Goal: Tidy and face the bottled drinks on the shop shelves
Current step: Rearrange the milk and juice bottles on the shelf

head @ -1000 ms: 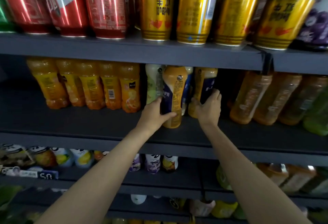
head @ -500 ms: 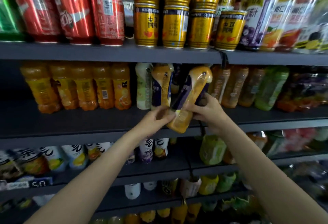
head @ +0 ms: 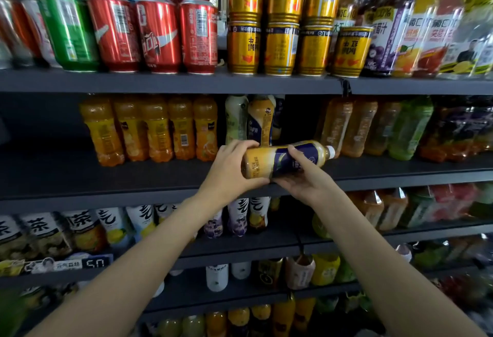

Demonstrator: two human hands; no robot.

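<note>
sideways, smooth plastic bottle [head: 282, 159] in hands [head: 266, 176]

Dark grey shelving [head: 160, 81] — dimly lit.

The left hand [head: 229, 174] covers the base of the tan-and-navy bottle [head: 282, 159], and the right hand [head: 306, 176] hides its underside. Behind that bottle, a matching upright bottle [head: 260, 120] is partly hidden. Label print is too blurred to read.

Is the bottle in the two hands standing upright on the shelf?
No, the bottle lies sideways in the air, its white cap pointing right, held by the left hand and right hand.
</note>
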